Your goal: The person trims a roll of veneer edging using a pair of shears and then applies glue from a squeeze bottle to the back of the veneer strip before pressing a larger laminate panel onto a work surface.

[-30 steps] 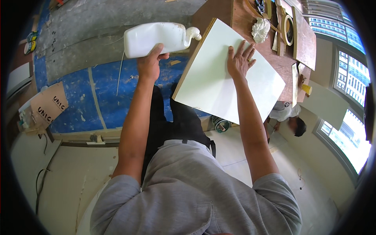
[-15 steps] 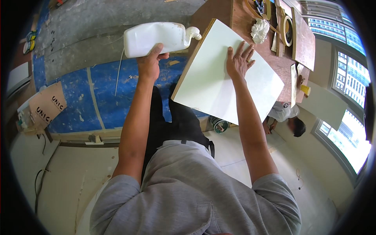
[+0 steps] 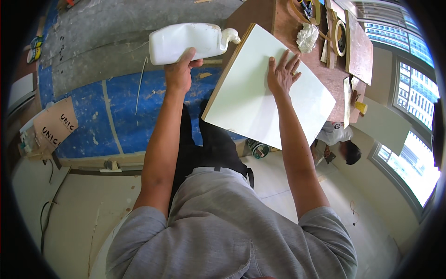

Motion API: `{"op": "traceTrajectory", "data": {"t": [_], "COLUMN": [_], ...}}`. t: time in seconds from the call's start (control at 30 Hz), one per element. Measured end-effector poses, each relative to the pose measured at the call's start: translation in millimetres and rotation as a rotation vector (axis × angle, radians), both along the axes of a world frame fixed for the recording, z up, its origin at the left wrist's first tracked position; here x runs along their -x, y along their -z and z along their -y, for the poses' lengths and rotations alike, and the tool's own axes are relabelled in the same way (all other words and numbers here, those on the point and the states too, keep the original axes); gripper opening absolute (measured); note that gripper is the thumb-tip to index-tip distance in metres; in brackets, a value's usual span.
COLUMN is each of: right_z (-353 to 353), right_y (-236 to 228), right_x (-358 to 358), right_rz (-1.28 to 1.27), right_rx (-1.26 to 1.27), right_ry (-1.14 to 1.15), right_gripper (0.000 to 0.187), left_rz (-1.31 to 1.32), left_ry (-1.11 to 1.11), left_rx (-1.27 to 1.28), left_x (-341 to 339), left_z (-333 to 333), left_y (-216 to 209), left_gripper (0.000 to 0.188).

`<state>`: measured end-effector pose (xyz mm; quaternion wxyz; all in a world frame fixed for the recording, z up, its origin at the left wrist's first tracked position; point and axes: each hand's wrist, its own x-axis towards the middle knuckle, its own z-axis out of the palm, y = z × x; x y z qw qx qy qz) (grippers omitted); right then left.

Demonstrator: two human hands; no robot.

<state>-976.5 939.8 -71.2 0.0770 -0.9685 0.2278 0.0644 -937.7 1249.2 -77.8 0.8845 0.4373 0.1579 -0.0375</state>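
Observation:
My left hand [image 3: 180, 72] is wrapped round a white plastic glue bottle [image 3: 186, 43], tipped on its side. Its crusted nozzle [image 3: 231, 36] points right, close to the upper left edge of a pale board [image 3: 260, 93]. That edge shows bare brown wood. My right hand [image 3: 282, 76] lies flat on the board's white face with its fingers spread. The board sits tilted in front of me, partly over the brown workbench [image 3: 284, 23]. Whether any glue is leaving the nozzle cannot be made out.
On the bench are crumpled white paper [image 3: 307, 38], a roll of tape [image 3: 339, 37] and wood strips [image 3: 331, 53]. A crouching person [image 3: 341, 139] works below its right side. A dark can [image 3: 258, 148] stands under the board. Blue sheeting [image 3: 88, 123] covers floor at left; windows [image 3: 413, 90] line the right.
My left hand and the bottle have shifted slightly up and to the right. My right hand stays on the board. The crouching person's hands and head have moved a little.

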Motion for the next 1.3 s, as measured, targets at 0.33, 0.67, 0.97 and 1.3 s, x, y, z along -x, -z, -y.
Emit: {"op": "traceTrajectory", "data": {"t": [0.33, 0.67, 0.97, 1.3], "right_z": [1.3, 1.7, 1.2, 0.4], "right_y": [0.8, 1.5, 1.8, 0.3], "right_x": [-0.3, 0.0, 0.1, -0.8], "right_rz": [-0.002, -0.008, -0.007, -0.014], "right_rx": [-0.001, 0.01, 0.011, 0.015], "right_ry": [-0.004, -0.002, 0.0, -0.003], "right_gripper": [0.09, 0.088, 0.087, 0.087], "left_rz": [0.013, -0.01, -0.047, -0.029], "left_ry": [-0.038, -0.043, -0.042, -0.043], "left_rx": [-0.002, 0.035, 0.007, 0.017], "left_x": [-22.1, -19.8, -2.8, -3.3], "left_z": [18.8, 17.6, 10.8, 11.7], "left_y": [7.2, 4.0, 5.8, 7.0], "left_gripper": [0.044, 0.043, 0.044, 0.043]}}
